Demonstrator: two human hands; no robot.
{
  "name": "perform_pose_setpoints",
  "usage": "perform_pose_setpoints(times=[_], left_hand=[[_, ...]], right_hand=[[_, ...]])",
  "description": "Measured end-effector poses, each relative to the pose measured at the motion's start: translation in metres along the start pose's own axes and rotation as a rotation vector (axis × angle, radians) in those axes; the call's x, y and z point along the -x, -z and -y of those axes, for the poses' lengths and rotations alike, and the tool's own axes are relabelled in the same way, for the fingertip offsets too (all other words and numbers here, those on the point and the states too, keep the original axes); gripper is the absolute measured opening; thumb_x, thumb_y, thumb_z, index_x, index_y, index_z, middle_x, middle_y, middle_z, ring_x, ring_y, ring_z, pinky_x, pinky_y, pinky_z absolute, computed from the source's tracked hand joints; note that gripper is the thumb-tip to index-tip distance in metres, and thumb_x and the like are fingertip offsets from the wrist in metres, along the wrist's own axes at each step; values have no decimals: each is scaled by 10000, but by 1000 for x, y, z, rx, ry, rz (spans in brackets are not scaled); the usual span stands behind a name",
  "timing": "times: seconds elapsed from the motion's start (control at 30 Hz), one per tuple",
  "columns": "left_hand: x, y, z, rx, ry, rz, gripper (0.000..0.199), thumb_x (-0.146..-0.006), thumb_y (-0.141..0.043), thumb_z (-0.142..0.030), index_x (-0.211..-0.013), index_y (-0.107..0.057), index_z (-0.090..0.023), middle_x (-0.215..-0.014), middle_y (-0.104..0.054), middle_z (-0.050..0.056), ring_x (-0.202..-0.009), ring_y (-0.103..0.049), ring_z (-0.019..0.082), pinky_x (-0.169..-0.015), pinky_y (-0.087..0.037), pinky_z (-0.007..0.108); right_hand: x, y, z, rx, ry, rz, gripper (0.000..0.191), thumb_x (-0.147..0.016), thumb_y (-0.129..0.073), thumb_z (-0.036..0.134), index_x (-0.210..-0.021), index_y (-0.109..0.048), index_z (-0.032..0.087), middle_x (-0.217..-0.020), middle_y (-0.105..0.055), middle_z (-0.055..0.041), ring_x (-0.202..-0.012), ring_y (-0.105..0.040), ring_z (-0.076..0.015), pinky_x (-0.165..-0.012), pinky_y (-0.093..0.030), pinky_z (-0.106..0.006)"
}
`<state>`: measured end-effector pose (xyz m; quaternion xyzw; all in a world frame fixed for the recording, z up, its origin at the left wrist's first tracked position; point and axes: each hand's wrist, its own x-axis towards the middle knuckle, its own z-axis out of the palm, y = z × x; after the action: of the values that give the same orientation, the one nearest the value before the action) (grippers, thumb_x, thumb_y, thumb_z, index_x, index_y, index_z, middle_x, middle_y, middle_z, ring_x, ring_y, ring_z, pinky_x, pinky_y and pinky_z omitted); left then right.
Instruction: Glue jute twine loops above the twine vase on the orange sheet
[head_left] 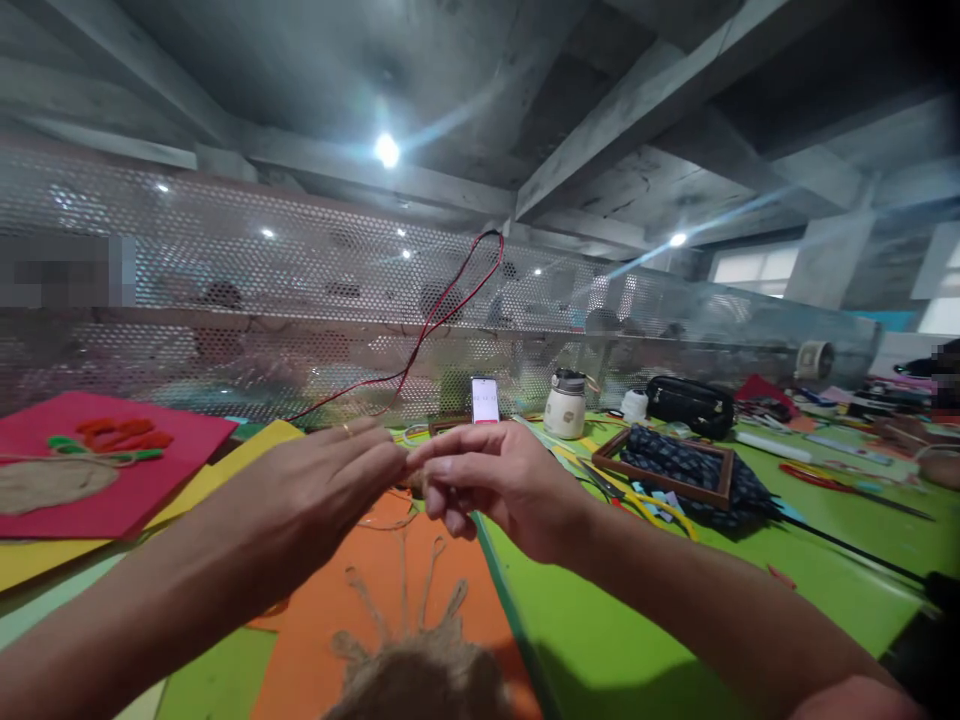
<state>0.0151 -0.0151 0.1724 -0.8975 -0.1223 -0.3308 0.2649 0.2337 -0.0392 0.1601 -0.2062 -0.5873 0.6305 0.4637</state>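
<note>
My left hand (330,480) and my right hand (510,485) meet above an orange sheet (300,640). The left fingers are closed together and bent downward, their tips partly hidden. On the right, thumb and forefinger are pinched together against the left fingertips. Whatever lies between them is too small to make out. Under the hands, a brown burlap piece (435,675) lies at the near end of the orange sheet. Several thin twine stalks (403,580) with looped ends fan out from it, and a twine curve (390,524) shows just below the fingers.
To the left, a pink sheet (191,430) bears burlap with orange and green pieces. A phone (485,400) stands ahead, beside a cream bottle (565,408). At right lie yellow-handled scissors (652,505), a wooden frame (720,475), a dark umbrella (739,500) and a black pouch (690,405).
</note>
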Motion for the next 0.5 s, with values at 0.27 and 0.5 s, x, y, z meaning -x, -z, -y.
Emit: perform_pose_setpoints(times=[0.27, 0.5], left_hand=[[0, 14, -4, -165, -46, 8, 333, -1015, -320, -94, -973, -636, -187, -804, -734, 48, -664, -655, 183, -598, -524, 313], [6, 4, 0, -135, -49, 10, 312, -978, -373, -82, -1138, -633, -151, -915, -776, 82, -767, -732, 193, -661, -593, 289]], right_hand=[[0, -3, -10, -41, -58, -33, 339, -745, -782, 234, -1063, -762, 120, -616, -703, -9, -448, -580, -90, -433, -396, -211], [2, 1, -6, -78, -104, -31, 353, -740, -798, 229, -1070, -764, 107, -621, -703, -25, -464, -580, -95, -445, -406, -208]])
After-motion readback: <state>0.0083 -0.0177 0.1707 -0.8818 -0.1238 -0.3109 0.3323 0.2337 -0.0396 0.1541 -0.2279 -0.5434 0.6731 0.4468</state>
